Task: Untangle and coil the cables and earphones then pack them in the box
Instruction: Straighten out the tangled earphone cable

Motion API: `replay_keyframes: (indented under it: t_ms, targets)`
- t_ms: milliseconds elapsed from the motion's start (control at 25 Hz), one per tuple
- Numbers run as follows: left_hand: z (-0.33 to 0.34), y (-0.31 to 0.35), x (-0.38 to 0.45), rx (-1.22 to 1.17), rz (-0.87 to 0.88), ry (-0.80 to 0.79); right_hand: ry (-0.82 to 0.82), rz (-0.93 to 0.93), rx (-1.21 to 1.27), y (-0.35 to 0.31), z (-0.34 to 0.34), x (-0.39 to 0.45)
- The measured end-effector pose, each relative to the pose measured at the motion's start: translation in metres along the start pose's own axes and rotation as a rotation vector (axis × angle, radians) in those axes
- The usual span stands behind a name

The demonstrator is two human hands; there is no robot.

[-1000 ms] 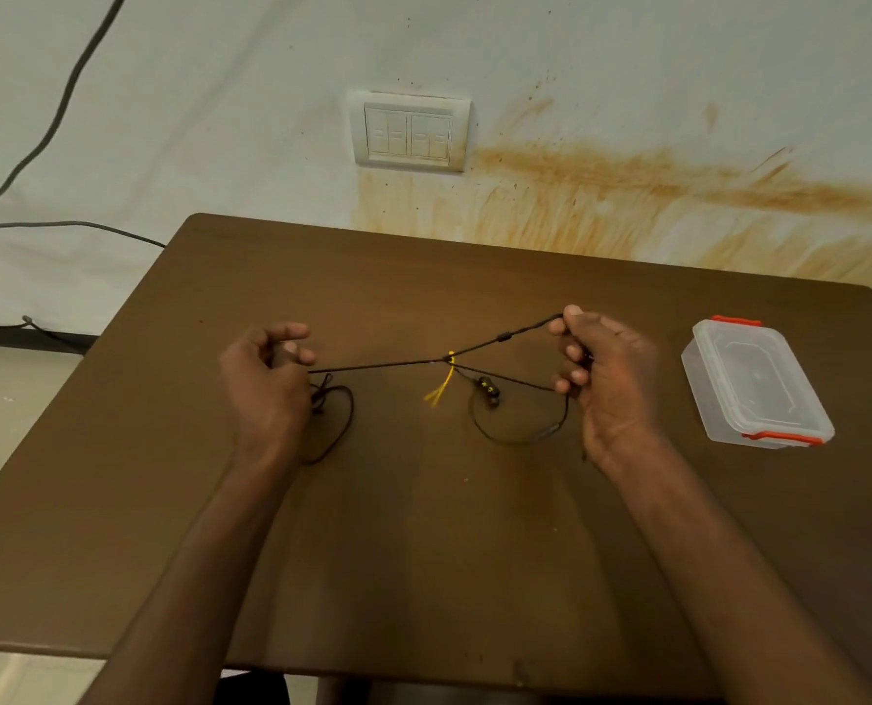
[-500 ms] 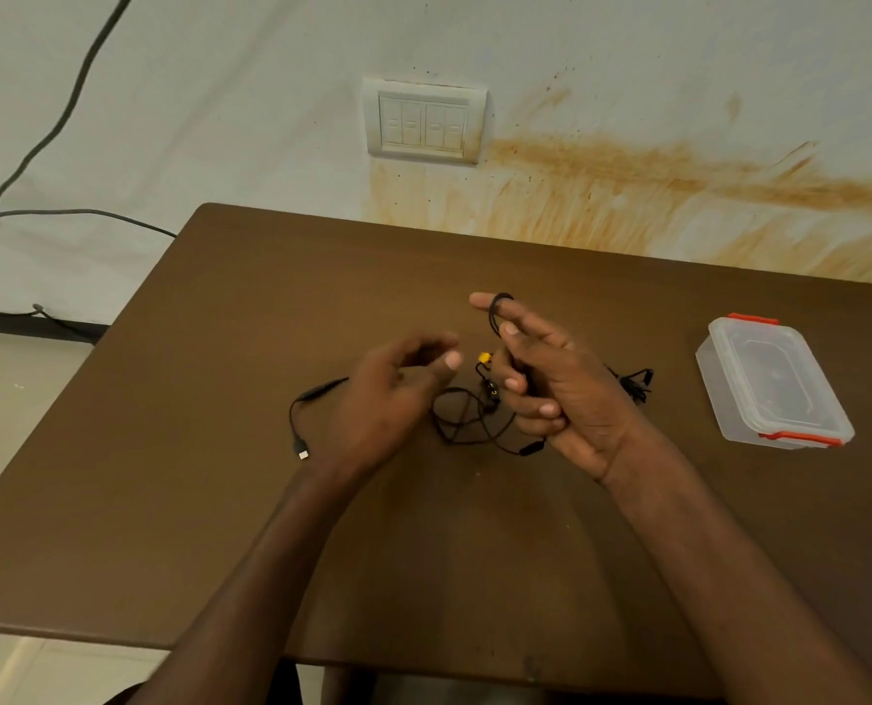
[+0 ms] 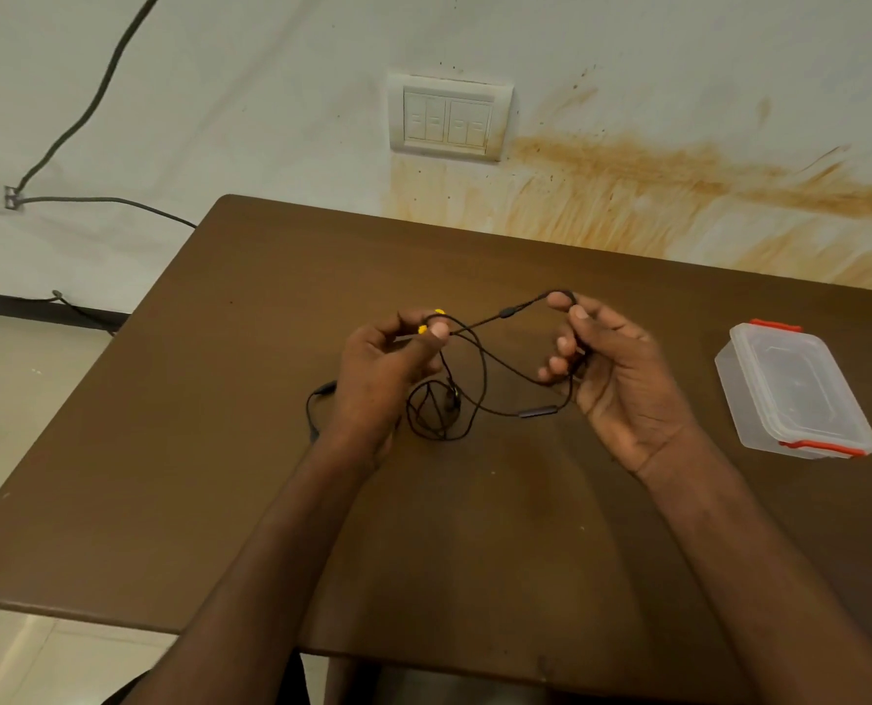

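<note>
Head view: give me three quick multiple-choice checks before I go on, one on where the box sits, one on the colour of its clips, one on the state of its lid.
1. Where is the box relative to the hands?
A. Beyond the right hand, near the table's right edge
B. Between the hands
C. On the floor

2. What colour are the clips on the box?
A. Blue
B. Red-orange
C. Black

3. What state is the box lid in?
A. Lying off beside the box
B. Held in the left hand
C. On the box

Answers: 1 A, the box stands on the table past the right hand. 2 B, both visible clips are red-orange. 3 C, the lid sits on top.
</note>
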State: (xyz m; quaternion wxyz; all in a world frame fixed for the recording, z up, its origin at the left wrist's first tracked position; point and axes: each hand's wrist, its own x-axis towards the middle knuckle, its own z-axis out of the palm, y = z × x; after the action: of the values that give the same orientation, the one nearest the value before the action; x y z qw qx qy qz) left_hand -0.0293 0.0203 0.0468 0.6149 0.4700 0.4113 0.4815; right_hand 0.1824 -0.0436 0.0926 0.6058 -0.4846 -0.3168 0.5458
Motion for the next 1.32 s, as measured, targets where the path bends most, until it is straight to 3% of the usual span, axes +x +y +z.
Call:
replay_keyframes:
  t_ms: [120, 280, 520, 640, 760, 960, 1080, 1200, 1320]
  targets:
    - [-0.005, 0.002, 0.003, -0.087, -0.007, 0.022, 0.162, -0.038, -0.223, 0.004, 0.000, -0.001]
    - [-0.002, 0.007, 0.002, -0.385, -0.100, -0.010, 0.308, -0.129, -0.512, 0.012, 0.006, 0.000]
    - [-0.002, 0.007, 0.004, -0.579, -0.169, -0.085, 0.336, 0.008, -0.454, 0.016, 0.009, 0.002]
    - [0.000, 0.009, 0.003, -0.396, -0.080, -0.053, 0.363, -0.011, -0.538, 0.018, 0.007, 0.002]
    - [0.007, 0.005, 0.001, -0.147, 0.054, -0.057, 0.304, 0.037, -0.418, 0.013, 0.009, 0.000]
    - [0.007, 0.002, 0.005, -0.519, -0.145, -0.053, 0.149, 0.032, -0.212, 0.007, 0.017, -0.003]
    - [0.001, 0.006, 0.008, -0.600, -0.158, -0.036, 0.141, 0.004, -0.117, 0.006, 0.014, -0.002]
    - [0.003, 0.007, 0.005, -0.397, -0.152, -0.009, 0.080, 0.011, 0.052, 0.006, 0.013, 0.000]
    - [0.010, 0.004, -0.001, 0.019, -0.103, -0.049, 0.003, 0.038, 0.186, 0.007, 0.017, -0.001]
